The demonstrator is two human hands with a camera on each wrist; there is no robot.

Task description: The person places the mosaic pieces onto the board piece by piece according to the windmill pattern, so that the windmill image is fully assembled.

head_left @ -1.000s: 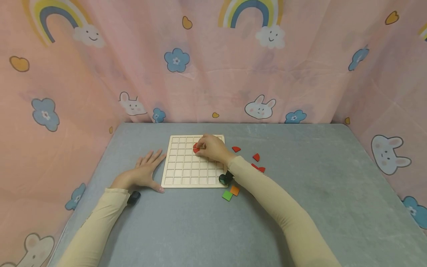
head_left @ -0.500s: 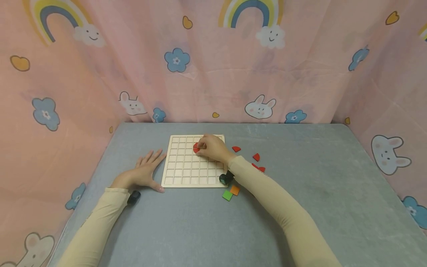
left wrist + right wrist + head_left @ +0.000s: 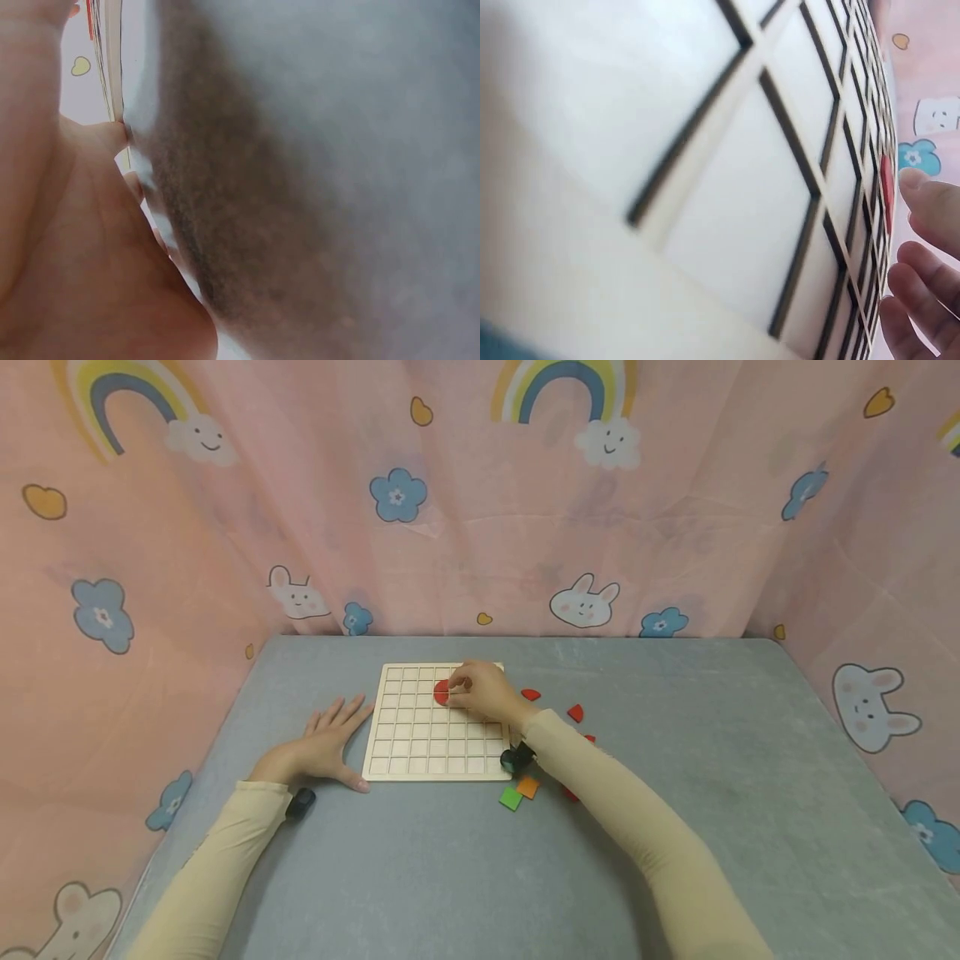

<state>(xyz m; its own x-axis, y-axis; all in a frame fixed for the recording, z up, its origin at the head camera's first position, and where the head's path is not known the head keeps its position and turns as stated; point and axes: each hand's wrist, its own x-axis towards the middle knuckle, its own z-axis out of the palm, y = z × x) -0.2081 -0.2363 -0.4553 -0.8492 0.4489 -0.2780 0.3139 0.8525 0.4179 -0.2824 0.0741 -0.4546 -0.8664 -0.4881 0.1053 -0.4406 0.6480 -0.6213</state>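
My right hand (image 3: 486, 695) is over the upper right part of a pale wooden grid board (image 3: 401, 748), its thumb and forefinger beside red pieces (image 3: 441, 692) that form a rounded shape on the squares. In the right wrist view the thumb and fingers (image 3: 930, 292) are apart and loosely bent, with no piece showing between them; a red edge (image 3: 887, 193) lies close by on the board. Spread flat on the table, my left hand (image 3: 324, 748) has its fingertips at the board's left edge. The left wrist view shows mostly its palm (image 3: 97, 247).
Right of the board lie red quarter-round pieces (image 3: 531, 695), partly hidden by the right forearm. A green square (image 3: 511, 798) and an orange square (image 3: 528, 787) lie off the board's near right corner. A pink printed curtain (image 3: 480, 510) stands behind the grey table (image 3: 420, 860).
My right hand and forearm have shifted slightly right, baring more of the red shape. A red piece now shows by the forearm's near side. The left hand stays put.
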